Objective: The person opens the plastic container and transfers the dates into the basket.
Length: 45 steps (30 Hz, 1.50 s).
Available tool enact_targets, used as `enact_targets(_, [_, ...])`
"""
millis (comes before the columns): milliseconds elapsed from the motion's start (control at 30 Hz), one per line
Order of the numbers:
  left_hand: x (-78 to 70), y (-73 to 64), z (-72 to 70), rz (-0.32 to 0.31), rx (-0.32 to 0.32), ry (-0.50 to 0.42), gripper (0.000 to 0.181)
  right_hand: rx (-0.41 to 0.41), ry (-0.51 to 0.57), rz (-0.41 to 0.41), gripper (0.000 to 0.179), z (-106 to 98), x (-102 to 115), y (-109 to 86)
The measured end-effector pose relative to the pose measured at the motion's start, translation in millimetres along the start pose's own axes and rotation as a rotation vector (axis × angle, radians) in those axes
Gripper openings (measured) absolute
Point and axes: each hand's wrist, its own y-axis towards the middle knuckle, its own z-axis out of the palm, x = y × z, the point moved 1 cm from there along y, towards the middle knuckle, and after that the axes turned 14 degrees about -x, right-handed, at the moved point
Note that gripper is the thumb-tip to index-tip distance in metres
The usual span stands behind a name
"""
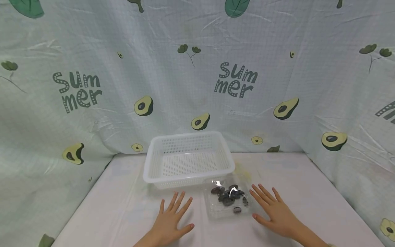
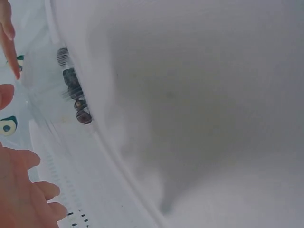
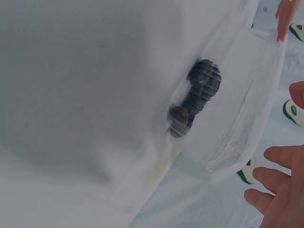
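both hands are released: the left hand (image 1: 169, 221) and the right hand (image 1: 275, 213) have their fingers straight and spread, and neither grasps anything. between them, on the counter (image 1: 277, 168) with its pale, pinkish-white covering, sits a clear, see-through plastic box (image 1: 215, 211), at about two o'clock from the left hand and ten o'clock from the right, whose fingertips are just beside its edge. inside it lie small, dark purple, oval fruits (image 1: 228, 201), mostly clustered near the middle, with one lone fruit (image 1: 237, 210) apart at the box's five o'clock. whether the box's lid is fastened, i cannot tell.

at ten o'clock from the box stands a white, rectangular, perforated plastic basket (image 1: 189, 177), upright, its four o'clock corner close to the box; whether the two touch is unclear. a pale grey-green cloth (image 1: 172, 82), printed with avocado halves, leaves and the word "summer", hangs at the counter's nine, twelve and three o'clock sides.
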Motion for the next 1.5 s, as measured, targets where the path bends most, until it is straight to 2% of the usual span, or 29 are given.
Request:
enact_targets(200, [-9.5,3.2,2.4,0.008,0.043,-0.118,0.066,-0.033,0.030,-0.033,0.074,1.2,13.4,7.3])
enact_targets(300, [-15.4,5.6,2.9,-0.009,0.054,-0.222,0.065,-0.052,0.042,-0.055,0.075,2.9,19.7,11.7])
enact_targets(400, [-20.8,8.6,3.0,-0.063,0.068,-0.360,0.062,-0.071,0.058,-0.064,0.075,5.2,25.3,16.2])
enact_targets(500, [-25.5,12.9,2.8,-0.167,0.088,-0.535,0.059,-0.089,0.088,-0.073,0.075,7.8,31.2,20.8])
enact_targets(800, [-33.7,26.2,1.6,-0.575,0.111,-1.022,0.053,-0.113,0.145,-0.115,0.063,17.6,50.0,33.9])
enact_targets(967, [-33.8,25.8,4.3,-0.778,0.111,-1.213,0.052,-0.138,0.167,-0.135,0.057,23.4,59.2,39.6])
enact_targets(1100, [-33.3,24.9,8.6,-0.903,0.110,-1.316,0.050,-0.160,0.175,-0.169,0.049,29.9,66.4,43.3])
enact_targets(1267, [-33.8,24.9,16.4,-1.037,0.178,-1.382,0.053,-0.180,0.152,-0.208,0.045,39.1,74.5,48.7])
enact_targets(1400, [-36.4,24.2,23.6,-1.110,0.224,-1.436,0.050,-0.179,0.142,-0.232,0.045,45.5,79.1,52.1])
enact_targets(1500, [-37.8,23.1,28.1,-1.126,0.236,-1.474,0.047,-0.191,0.142,-0.244,0.041,49.3,81.0,53.8])
